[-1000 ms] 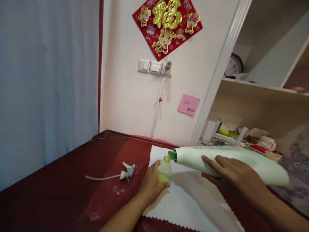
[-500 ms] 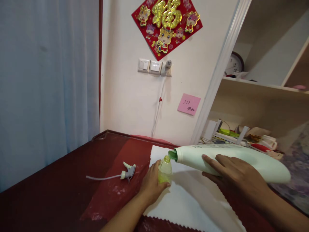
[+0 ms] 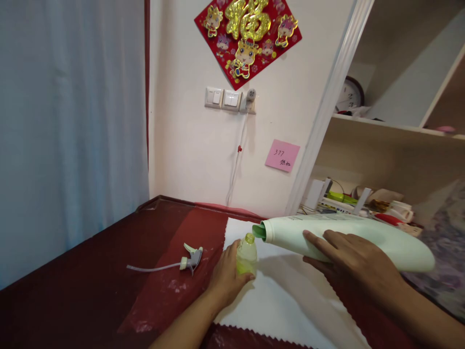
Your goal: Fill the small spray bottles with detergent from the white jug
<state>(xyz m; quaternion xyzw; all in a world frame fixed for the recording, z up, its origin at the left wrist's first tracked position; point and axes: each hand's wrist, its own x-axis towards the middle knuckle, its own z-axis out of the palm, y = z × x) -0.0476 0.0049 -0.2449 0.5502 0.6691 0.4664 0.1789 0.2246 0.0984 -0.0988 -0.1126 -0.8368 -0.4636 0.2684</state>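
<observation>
My left hand (image 3: 227,275) is wrapped round a small clear bottle (image 3: 247,254) of yellow-green liquid that stands upright on a white cloth (image 3: 286,300). My right hand (image 3: 354,265) grips a large pale green bottle (image 3: 348,234), held almost level. Its green spout sits just above and to the right of the small bottle's open neck. A grey and pale green spray trigger head (image 3: 191,259) with its thin tube lies on the dark red table (image 3: 87,286), left of my left hand.
A shelf unit (image 3: 385,160) at the right holds a clock, cables and small items. On the wall behind are light switches (image 3: 223,99), a plugged-in cord, a pink sticky note (image 3: 282,156) and a red decoration. A pale curtain (image 3: 69,121) hangs at the left.
The large green bottle has risen slightly at its spout end. Both hands keep their grip and the view has shifted a little.
</observation>
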